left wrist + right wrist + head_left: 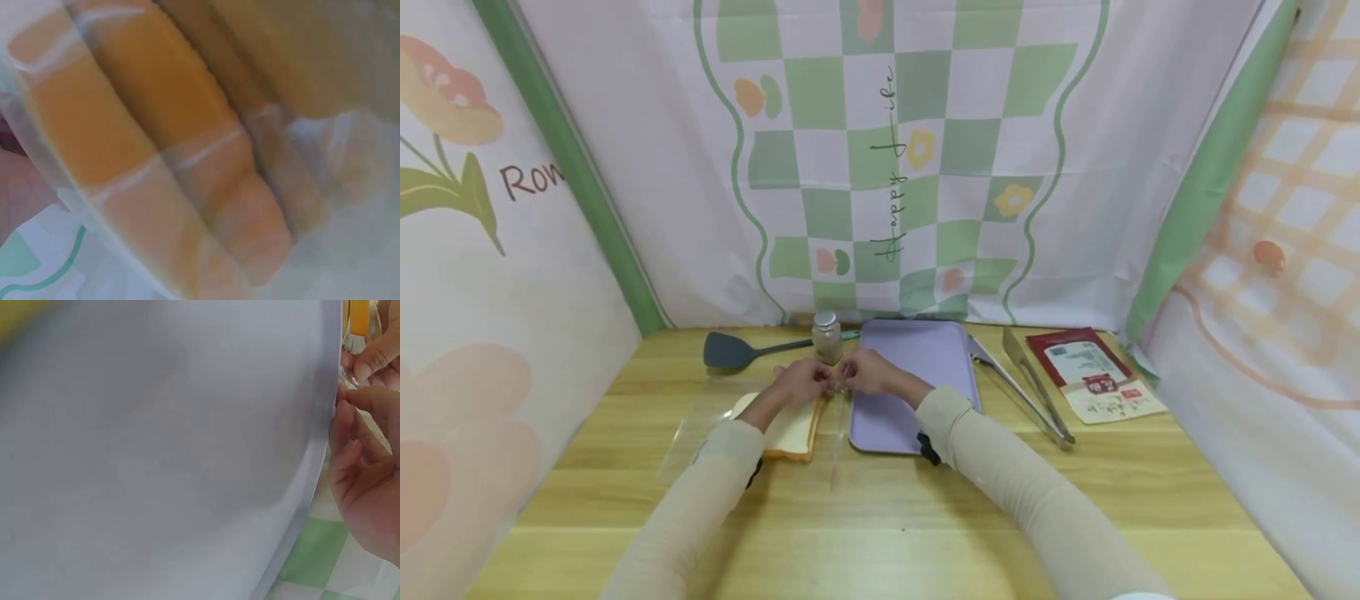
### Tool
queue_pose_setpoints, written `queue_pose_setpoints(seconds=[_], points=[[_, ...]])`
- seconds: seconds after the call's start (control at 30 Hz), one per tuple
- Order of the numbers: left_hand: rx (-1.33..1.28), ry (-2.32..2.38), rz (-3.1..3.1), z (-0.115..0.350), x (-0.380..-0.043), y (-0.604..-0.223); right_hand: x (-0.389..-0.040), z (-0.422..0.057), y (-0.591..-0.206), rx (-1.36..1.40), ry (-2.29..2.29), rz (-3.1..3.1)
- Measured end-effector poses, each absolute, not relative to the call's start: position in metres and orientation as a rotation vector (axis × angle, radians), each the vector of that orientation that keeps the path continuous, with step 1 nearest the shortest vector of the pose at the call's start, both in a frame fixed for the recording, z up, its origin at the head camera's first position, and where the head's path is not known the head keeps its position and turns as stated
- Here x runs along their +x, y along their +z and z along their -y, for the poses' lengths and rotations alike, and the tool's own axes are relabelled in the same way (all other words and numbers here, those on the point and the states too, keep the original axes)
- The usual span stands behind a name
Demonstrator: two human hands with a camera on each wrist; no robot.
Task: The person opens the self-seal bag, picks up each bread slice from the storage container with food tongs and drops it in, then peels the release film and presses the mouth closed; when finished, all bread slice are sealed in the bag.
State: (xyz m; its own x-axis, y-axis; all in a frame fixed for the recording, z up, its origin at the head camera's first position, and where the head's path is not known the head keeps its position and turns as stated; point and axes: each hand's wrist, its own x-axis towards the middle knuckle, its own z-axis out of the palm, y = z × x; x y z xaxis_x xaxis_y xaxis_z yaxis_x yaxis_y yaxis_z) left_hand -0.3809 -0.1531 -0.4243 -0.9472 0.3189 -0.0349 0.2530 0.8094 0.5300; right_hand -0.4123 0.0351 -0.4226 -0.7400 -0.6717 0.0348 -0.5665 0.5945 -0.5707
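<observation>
Slices of bread (pixel 792 432) with orange-brown crusts lie inside a clear plastic bag (pixel 707 404) on the table, left of the tray. In the left wrist view the crusts (pixel 169 81) show close up through shiny film. My left hand (pixel 801 382) reaches over the bread and pinches the bag near its far right corner. Close beside it, my right hand (pixel 870 372) pinches the same gathered film between thumb and fingertips, over the left edge of a lilac tray (pixel 917 346). In the right wrist view the fingertips of both hands nearly meet.
A lidded glass jar (pixel 827 337) stands just behind the hands. Behind the bread lies a dark spatula (pixel 730 351). Metal tongs (pixel 1022 387) lie right of the tray, beside a red and cream packet (pixel 1093 375). A printed curtain (pixel 895 167) hangs behind the table.
</observation>
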Motion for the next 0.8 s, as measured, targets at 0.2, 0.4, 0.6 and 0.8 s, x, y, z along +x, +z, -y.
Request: queue_pose_setpoints(seconds=[0.2, 0.4, 0.6, 0.8], points=[[0.463, 0.89, -2.814, 0.154, -0.378, -0.423, -0.407, -0.034, -0.418, -1.12, -0.724, -2.671], [0.494, 0.915, -2.77, 0.156, -0.38, -0.424, -0.406, -0.034, -0.414, -1.108, -0.637, -2.672], [0.508, 0.895, -2.759, 0.158, -0.383, -0.427, -0.406, -0.033, -0.412, -1.18, -0.501, -2.69], [0.519, 0.907, -2.742, 0.157, -0.383, -0.425, -0.403, -0.031, -0.41, -1.22, -0.315, -2.763]])
